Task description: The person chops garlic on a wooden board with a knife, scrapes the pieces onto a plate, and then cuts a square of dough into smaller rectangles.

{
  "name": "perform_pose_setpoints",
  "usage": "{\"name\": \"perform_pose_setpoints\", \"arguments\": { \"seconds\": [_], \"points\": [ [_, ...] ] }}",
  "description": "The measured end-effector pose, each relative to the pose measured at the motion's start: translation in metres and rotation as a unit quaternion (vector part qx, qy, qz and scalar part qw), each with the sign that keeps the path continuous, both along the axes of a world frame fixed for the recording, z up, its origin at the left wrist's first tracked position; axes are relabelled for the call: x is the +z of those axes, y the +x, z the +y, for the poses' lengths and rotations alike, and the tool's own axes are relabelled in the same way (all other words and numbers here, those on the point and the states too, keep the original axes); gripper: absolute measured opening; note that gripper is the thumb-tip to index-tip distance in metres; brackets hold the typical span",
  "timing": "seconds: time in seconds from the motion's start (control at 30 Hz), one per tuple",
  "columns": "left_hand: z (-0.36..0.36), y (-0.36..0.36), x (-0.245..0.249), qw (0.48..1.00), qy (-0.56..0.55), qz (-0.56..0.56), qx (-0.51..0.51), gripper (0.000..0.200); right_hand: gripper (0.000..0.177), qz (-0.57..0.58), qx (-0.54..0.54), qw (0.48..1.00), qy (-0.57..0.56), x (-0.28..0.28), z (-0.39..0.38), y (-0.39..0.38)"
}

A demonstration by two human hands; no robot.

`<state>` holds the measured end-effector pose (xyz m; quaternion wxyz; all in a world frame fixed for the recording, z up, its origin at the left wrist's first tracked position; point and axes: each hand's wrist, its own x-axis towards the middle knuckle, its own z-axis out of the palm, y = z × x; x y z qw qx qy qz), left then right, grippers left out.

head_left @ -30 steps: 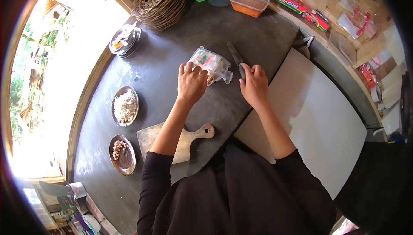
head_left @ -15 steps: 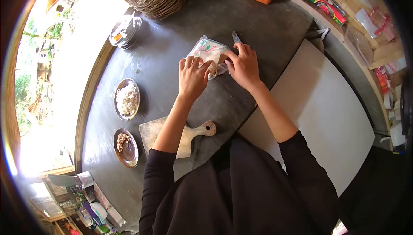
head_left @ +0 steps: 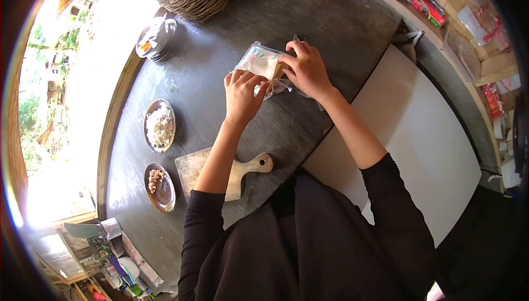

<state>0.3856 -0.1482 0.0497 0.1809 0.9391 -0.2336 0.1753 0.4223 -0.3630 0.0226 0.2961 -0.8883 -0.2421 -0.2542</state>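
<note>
Dark tabletop (head_left: 220, 119), both forearms stretched forward, hands (head_left: 245, 96) (head_left: 309, 71) with fingers curled, pinching a plastic package (head_left: 259, 62).

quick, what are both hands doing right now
Left hand: curled at the plastic packet, grip unclear.
Right hand: partly curled at its right side, grip unclear.

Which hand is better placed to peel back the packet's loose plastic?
Probably the right hand: its fingers are by the loose plastic right of the packet, while the left hand, over the near edge, could steady it.
</note>
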Motion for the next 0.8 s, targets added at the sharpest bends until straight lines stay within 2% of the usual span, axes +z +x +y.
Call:
{"name": "perform_pose_setpoints", "arguments": {
  "seconds": [0.37,0.5,0.57,0.7,0.8],
  "points": [
    [-0.009,-0.003,0.008,0.992,-0.047,0.019,0.112,0.005,0.029,0.045,0.041,0.997,-0.036,0.012,0.001,-0.001],
    [-0.008,-0.003,0.015,0.993,-0.066,0.001,0.099,0.006,0.026,0.036,0.046,0.998,-0.03,0.009,0.006,0.002],
    [-0.008,-0.001,0.014,0.99,-0.105,0.022,0.088,0.007,0.019,0.016,0.028,0.999,-0.043,0.003,0.008,0.007],
    [-0.011,-0.003,0.013,0.994,-0.069,-0.017,0.083,0.009,0.014,0.011,0.045,0.998,-0.037,-0.004,0.009,0.017],
    [-0.013,-0.01,0.016,0.996,-0.019,-0.022,0.086,0.021,0.011,0.003,0.06,0.998,-0.027,0.004,0.006,0.014]
  ]
}}
